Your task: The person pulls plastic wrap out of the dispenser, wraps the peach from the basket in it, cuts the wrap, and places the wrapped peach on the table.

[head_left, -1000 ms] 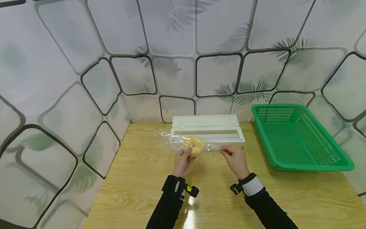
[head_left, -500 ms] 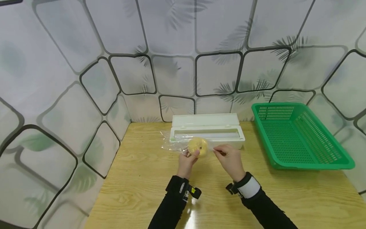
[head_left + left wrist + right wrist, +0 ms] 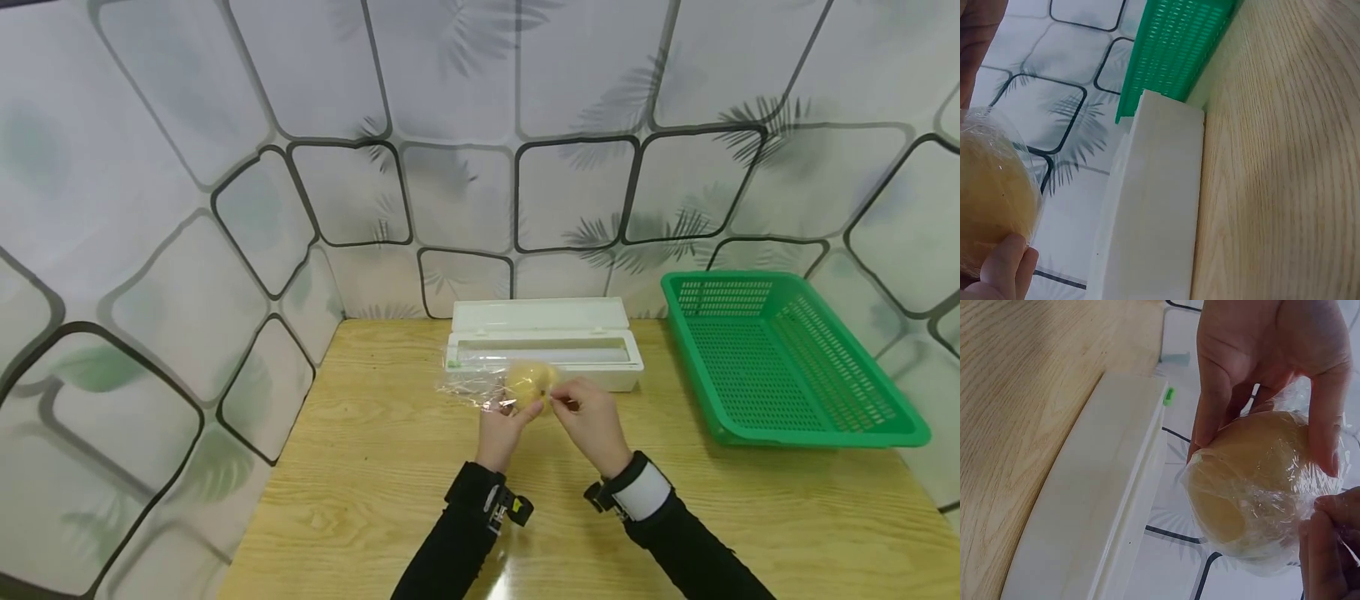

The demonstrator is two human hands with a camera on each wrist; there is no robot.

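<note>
My left hand (image 3: pixel 501 435) grips a round yellow fruit (image 3: pixel 523 380) from below and the side, thumb near its stem end. Its exact kind is unclear. Clear plastic film (image 3: pixel 471 385) covers the fruit, as the right wrist view shows, and a loose crinkled end sticks out to the left. My right hand (image 3: pixel 592 423) pinches the film at the fruit's right side, fingertips (image 3: pixel 1329 506) close to the stem end. Behind both hands stands a white cling film box (image 3: pixel 592 377), lid up, with a pale roll (image 3: pixel 577 355) inside.
A green plastic basket (image 3: pixel 817 437) with slotted walls stands at the right of the wooden table (image 3: pixel 360 500). A patterned wall covering (image 3: pixel 457 200) rises behind the box and along the left side.
The right hand has moved left, drawing the film's right end in against the fruit. The left hand and fruit have shifted slightly right. The box and basket stay put.
</note>
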